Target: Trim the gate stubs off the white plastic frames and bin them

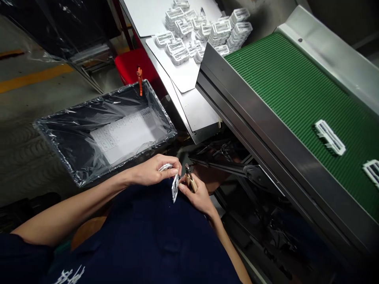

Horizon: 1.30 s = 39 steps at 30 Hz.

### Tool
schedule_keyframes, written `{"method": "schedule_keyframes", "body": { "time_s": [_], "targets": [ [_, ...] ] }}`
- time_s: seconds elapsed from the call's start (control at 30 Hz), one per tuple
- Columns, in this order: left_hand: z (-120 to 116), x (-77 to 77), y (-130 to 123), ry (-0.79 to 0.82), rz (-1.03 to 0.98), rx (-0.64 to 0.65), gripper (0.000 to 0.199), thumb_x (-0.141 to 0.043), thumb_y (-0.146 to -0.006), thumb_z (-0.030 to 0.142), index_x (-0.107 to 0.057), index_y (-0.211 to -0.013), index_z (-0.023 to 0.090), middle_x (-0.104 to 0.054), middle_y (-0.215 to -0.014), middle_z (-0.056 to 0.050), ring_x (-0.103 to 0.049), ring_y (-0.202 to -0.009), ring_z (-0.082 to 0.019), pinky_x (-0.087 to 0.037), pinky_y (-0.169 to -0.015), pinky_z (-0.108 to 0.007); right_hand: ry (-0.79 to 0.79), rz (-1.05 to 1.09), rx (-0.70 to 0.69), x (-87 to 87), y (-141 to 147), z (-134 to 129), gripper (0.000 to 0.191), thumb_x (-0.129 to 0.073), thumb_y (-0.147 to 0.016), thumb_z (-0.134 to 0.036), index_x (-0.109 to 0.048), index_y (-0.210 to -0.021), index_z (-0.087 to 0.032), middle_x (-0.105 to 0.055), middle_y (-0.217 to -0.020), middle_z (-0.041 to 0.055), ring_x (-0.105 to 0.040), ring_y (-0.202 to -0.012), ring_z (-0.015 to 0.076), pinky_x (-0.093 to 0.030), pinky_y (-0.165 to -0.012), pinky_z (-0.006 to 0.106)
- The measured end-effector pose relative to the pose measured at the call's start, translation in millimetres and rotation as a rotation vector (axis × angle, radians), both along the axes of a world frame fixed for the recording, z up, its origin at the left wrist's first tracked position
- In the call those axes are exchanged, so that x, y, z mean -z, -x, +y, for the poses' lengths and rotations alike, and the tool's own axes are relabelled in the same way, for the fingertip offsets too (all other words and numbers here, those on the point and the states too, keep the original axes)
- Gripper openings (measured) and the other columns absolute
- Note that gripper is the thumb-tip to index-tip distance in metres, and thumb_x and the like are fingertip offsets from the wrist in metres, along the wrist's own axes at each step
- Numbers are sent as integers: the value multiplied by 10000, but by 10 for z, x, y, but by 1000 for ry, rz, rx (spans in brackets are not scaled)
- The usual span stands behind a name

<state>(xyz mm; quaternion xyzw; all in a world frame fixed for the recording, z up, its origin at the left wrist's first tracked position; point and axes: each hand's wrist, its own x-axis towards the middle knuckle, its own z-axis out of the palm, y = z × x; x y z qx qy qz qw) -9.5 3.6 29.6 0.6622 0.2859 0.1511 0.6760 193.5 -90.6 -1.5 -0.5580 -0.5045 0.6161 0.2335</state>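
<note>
- The left hand (161, 170) has its grip pressed together, thumb against fingers, pinching a white frame (175, 188); a curved white piece (166, 167) also shows within the fingers, though how it sits in the palm cannot be told.
- The right hand (199, 193) has its grip closed around tan-handled nippers (191, 180), their tips pointing far, away from the body; whether the tips are parted is too small to tell.
- The white frame is between the two hands, just in front of the dark shirt (168, 236). It is steeply tilted, its long axis running near to far, with the far end at the left fingertips and the near end free.
- From the right grip the frame lies directly left. The left hand holds it; the right thumb is just beside its right edge, and contact there is unclear. The nipper tips are to the right of the frame's far end, apart from it.
- Farther left is a plastic-lined bin (66, 157); at the far side, stacks of white frames (195, 29) stand on the worktop (204, 135). On the right, two more frames (330, 137) lie on a green conveyor belt (266, 71).
</note>
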Motion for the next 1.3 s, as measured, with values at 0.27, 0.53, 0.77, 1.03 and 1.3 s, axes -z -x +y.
{"method": "schedule_keyframes", "body": {
  "time_s": [0.27,0.53,0.77,1.03,1.3],
  "targets": [
    [-10,-120,-153,-109,80,82,197,-434,-908,253,-583,-858,133,-598,-819,-25,-526,-724,-136,-396,-678,-250,-265,-719,-435,-746,-420,99,371,-533,-763,-207,-497,-1132,-215,-569,-992,46,-501,-893,204,-386,-786,334],
    [9,-134,-220,-114,116,106,182,-437,-903,239,-579,-849,138,-591,-792,-12,-518,-703,-132,-382,-642,-242,-275,-949,-616,-1043,-376,227,381,-506,-772,-264,-492,-1147,-196,-561,-991,70,-501,-905,234,-372,-760,346],
    [13,-159,-237,-116,133,105,183,-435,-901,232,-580,-844,136,-587,-786,-12,-511,-699,-133,-374,-634,-245,-289,-1041,-680,-1162,-379,295,377,-508,-745,-237,-498,-1119,-185,-564,-953,68,-508,-893,233,-359,-765,354],
    [14,-187,-283,-127,138,117,169,-437,-891,214,-569,-818,138,-579,-768,-5,-503,-684,-131,-364,-617,-242,-329,-1104,-797,-1250,-333,392,257,-520,-751,-271,-524,-994,-186,-562,-851,65,-524,-820,241,-335,-697,350],
    [-23,-148,-297,-71,136,121,185,-435,-894,251,-557,-805,146,-574,-747,-3,-505,-673,-135,-364,-612,-242,-388,-1188,-851,-1320,-252,503,31,-542,-739,-221,-535,-763,-203,-569,-693,60,-549,-638,197,-261,-553,308]
  ]
}}
